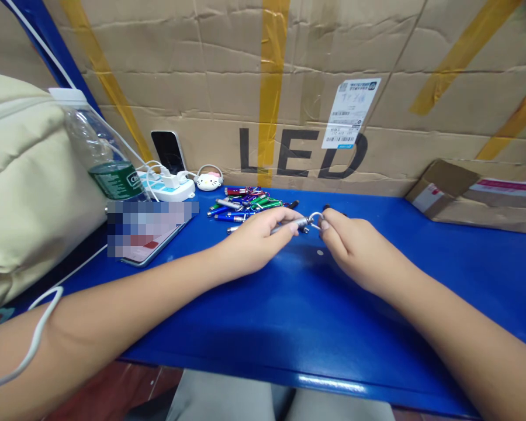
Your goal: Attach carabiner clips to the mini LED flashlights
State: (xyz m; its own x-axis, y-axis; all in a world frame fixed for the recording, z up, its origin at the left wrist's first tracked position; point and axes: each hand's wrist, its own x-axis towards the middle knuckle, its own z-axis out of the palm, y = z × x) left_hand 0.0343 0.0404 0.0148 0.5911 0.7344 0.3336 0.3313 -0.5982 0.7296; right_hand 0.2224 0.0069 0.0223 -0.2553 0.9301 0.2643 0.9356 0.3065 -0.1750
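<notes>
My left hand (258, 237) is closed around a small silver tube (301, 223) that looks like a keychain penlight. A bare metal ring or clip (314, 217) is at the tube's end, and my right hand (346, 240) pinches its far side. Part of the tube is hidden by my left fingers. Just behind my left hand lies a pile of similar keychain penlights (241, 204) in blue, green, red and silver, some with clips. A dark piece (326, 207) shows at my right fingertips; I cannot make out what it is.
On the blue table (263, 327) are a phone (166, 240), a white power strip (170, 186), a white cat-faced item (209, 180) and a plastic bottle (109, 155). A beige bag (21, 187) sits left. Behind stands a large carton (228, 88); a small box (486, 199) lies right.
</notes>
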